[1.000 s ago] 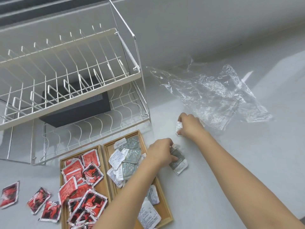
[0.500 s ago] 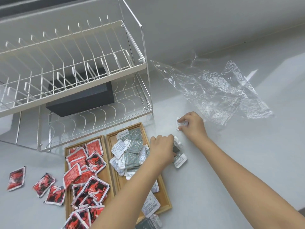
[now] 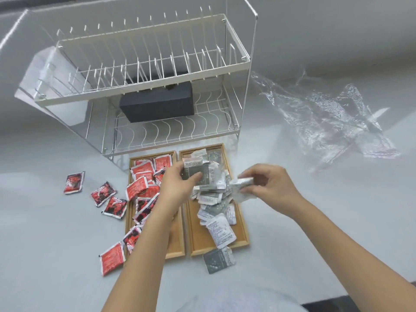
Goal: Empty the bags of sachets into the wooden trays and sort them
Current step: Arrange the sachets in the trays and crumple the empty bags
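Both hands have lifted off the tabletop [image 3: 315,233]; left hand [image 3: 177,183] and right hand [image 3: 267,185] each grip grey sachets [image 3: 198,174] over the right tray [image 3: 244,230], ready to drop.

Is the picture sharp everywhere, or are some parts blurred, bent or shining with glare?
Head view: the right hand and its white sachet are motion-blurred; the dish rack bows from wide-angle distortion; the clear plastic bag glints; light is soft, shadows faint.
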